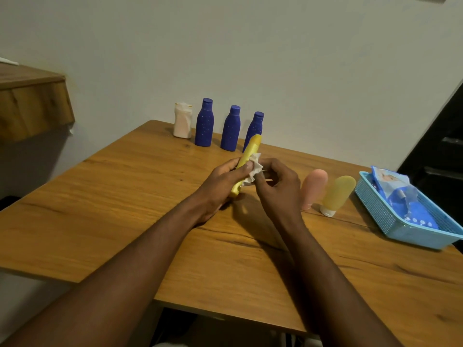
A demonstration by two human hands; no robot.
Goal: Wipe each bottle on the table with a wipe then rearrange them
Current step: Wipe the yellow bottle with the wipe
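Note:
My left hand (221, 182) grips a yellow tube bottle (251, 149) tilted up over the middle of the wooden table (125, 196). My right hand (278, 182) pinches a crumpled white wipe (254, 169) against the tube's side. Along the back edge stand a white bottle (183, 120) and three blue bottles (204, 122), (231, 128), (255, 126), the last partly hidden by the yellow tube. To the right of my hands stand a pink tube (313, 187) and a second yellow tube (337, 195), both cap down.
A light blue plastic basket (375, 209) with packs of wipes (400, 196) sits at the table's right edge. A wooden shelf (32, 106) juts out at the left. A wall runs close behind the bottles.

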